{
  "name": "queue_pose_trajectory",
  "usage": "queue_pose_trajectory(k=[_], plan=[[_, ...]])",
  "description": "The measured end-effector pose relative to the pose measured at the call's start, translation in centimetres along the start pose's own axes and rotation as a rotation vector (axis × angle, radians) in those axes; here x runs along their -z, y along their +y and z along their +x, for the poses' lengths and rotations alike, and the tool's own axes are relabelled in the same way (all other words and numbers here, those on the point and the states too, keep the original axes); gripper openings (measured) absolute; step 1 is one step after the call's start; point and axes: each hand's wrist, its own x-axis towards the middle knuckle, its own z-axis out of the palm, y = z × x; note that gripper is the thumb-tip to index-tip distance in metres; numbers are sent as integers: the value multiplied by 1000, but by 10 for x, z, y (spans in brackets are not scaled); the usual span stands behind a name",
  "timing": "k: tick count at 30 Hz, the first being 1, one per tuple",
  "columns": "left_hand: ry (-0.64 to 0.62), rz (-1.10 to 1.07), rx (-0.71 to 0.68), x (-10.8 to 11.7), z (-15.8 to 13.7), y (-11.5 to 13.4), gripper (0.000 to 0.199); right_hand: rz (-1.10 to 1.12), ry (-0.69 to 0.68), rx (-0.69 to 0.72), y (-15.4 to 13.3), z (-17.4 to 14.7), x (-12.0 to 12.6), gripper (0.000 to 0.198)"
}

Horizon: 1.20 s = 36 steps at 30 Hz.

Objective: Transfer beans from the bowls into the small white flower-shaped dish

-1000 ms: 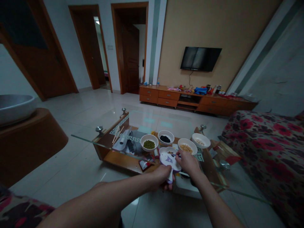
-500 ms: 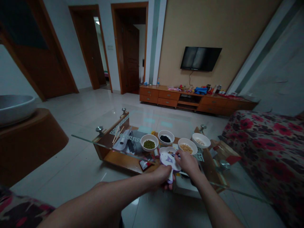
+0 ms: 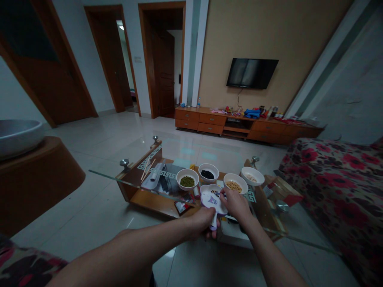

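My left hand (image 3: 206, 221) is closed round the handle of a small white and purple flower-shaped dish (image 3: 213, 202) with a purple picture on it. A few mixed beans (image 3: 214, 193) lie at the dish's far side. My right hand (image 3: 236, 203) is pinched over the dish's right side; what its fingertips hold, if anything, is too small to tell. Beyond the dish stand white bowls: one of green beans (image 3: 187, 181), one of black beans (image 3: 207, 174), one of yellow soybeans (image 3: 233, 186) and one with pale pieces (image 3: 251, 177).
The bowls stand on a glass coffee table (image 3: 119, 179). Chopsticks (image 3: 147, 169) lie at its left. Below are a red packet (image 3: 182, 206) and a white box (image 3: 235, 233). A flowered sofa (image 3: 335, 175) is at right, a round basin (image 3: 19, 137) at left.
My view has shifted very slightly. My right hand stays pinched over the dish with little visible movement, and my left hand keeps its grip on the handle.
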Motion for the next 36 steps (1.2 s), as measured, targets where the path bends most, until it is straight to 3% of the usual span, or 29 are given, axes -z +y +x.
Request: queue_pose_trajectory(k=[5, 12, 15, 20, 27, 36], plan=[[-2, 2, 10, 0, -1, 0, 46, 20, 74, -24, 5, -1, 11, 31], [6, -7, 17, -1, -4, 5, 42, -29, 203, -272, 29, -1, 31, 37], [8, -19, 10, -1, -4, 4, 42, -70, 240, -310, 34, -2, 31, 37], [0, -7, -4, -2, -3, 3, 45, -26, 201, -262, 31, -1, 25, 34], [1, 8, 23, -1, -1, 1, 46, 63, 28, -24, 22, 1, 17, 29], [-2, -5, 3, 0, -1, 1, 45, 70, 1, 34, 18, 0, 10, 26]])
